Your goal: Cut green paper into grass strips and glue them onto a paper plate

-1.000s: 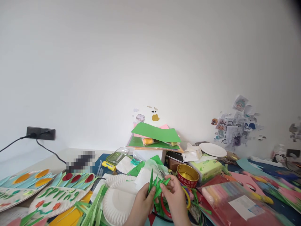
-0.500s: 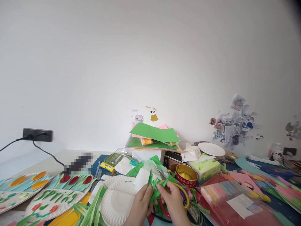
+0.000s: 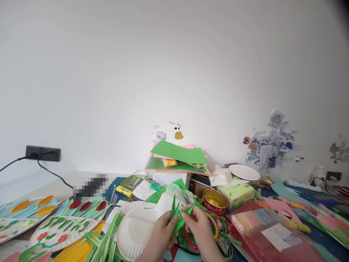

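In the head view, both hands meet low in the middle over the table. My left hand (image 3: 161, 230) is closed around several pointed green paper strips (image 3: 173, 213), their tips sticking up past the fingers. My right hand (image 3: 196, 222) pinches another green paper blade (image 3: 187, 211) at the right side of the same bunch. Left of the hands lie white paper plates (image 3: 131, 233). Scissors with red and yellow handles (image 3: 214, 225) lie partly hidden behind the right hand. A heap of cut green strips (image 3: 106, 242) rests beside the plates.
Paper-plate crafts, one reading "Spring" (image 3: 65, 229), lie at the left. A red-and-gold tin (image 3: 215, 202), a green tissue pack (image 3: 237, 193) and a red clear-topped package (image 3: 280, 233) stand to the right. Stacked green paper (image 3: 178, 153) rises at the back before the wall.
The green strips between the hands have shifted slightly and sit closer together. Both hands stay nearly in place, and the view has moved a little.
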The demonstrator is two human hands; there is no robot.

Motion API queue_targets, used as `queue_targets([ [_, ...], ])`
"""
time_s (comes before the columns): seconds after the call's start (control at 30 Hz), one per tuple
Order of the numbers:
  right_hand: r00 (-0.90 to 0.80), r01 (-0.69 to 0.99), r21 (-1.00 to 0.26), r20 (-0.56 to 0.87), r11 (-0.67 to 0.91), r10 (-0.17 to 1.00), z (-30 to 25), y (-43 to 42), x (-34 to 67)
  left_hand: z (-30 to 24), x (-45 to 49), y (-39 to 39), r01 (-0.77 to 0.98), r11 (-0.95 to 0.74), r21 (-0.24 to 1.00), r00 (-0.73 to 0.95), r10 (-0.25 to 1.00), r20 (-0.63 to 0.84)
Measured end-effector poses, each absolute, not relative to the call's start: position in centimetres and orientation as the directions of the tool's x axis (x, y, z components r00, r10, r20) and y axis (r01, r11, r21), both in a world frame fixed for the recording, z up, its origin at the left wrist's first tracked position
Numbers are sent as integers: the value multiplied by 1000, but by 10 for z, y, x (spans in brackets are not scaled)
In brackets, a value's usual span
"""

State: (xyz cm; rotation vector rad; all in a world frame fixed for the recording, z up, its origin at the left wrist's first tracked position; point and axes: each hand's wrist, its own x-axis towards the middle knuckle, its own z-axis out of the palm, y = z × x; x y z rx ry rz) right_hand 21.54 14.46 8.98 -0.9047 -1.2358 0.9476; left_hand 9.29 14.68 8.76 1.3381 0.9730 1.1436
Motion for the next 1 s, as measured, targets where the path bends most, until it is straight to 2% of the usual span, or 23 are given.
queue_targets([
  [0.07,106,-98,-931,342,352,934,86,147,214,89,95,145,-120,-48,992,248,966,77],
  [0.2,97,-82,-933,342,350,935,81,152,215,92,97,145,-211,-9,978,215,975,55],
  [0.4,37,5,-937,349,349,936,85,151,221,91,88,148,-168,31,985,347,938,29],
  [0.5,34,8,-940,341,341,939,89,150,222,89,86,151,-136,38,990,358,934,13],
  [0.57,39,-18,-943,331,332,943,91,149,222,86,86,154,-85,-8,996,310,950,34],
  [0.7,45,-73,-941,327,330,944,91,147,220,83,86,158,-11,-181,983,146,973,181],
  [0.77,43,-85,-934,344,347,938,90,147,220,83,85,159,6,-196,981,103,975,195],
  [0.9,20,-71,-930,360,360,933,87,150,220,82,85,159,9,-170,985,179,970,166],
  [1.0,71,13,-930,368,368,927,86,151,220,82,87,156,-4,-185,983,255,950,180],
])
